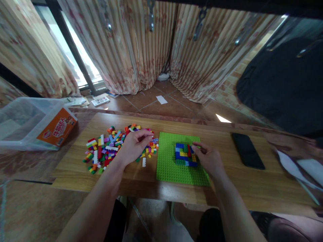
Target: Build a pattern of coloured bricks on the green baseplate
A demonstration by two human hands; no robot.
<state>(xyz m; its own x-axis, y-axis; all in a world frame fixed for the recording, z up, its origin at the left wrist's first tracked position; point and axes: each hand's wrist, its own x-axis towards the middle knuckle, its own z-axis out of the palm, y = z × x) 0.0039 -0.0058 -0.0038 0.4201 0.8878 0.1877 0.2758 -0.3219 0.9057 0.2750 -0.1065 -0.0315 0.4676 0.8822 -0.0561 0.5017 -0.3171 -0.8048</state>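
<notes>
A square build of toy building bricks (181, 155), mostly blue with green, yellow and red pieces, sits on a light green baseplate (169, 171). At its right edge is my right hand (208, 158), thumb and fingers closed together against the bricks; whatever they pinch is hidden. Over the right side of a heap of loose, mixed-colour bricks (108, 153) hovers my left hand (135, 146), its thumb and forefinger pressed together. Anything between those fingertips is too small to make out. One white brick (144, 162) lies apart, just below the heap.
The wooden table (141, 185) also bears a black phone (247, 150) on the right. Beyond the left end stands a clear plastic bin (30, 124) with an orange label. Papers (297, 168) lie at the far right. Curtains (121, 50) hang behind the table.
</notes>
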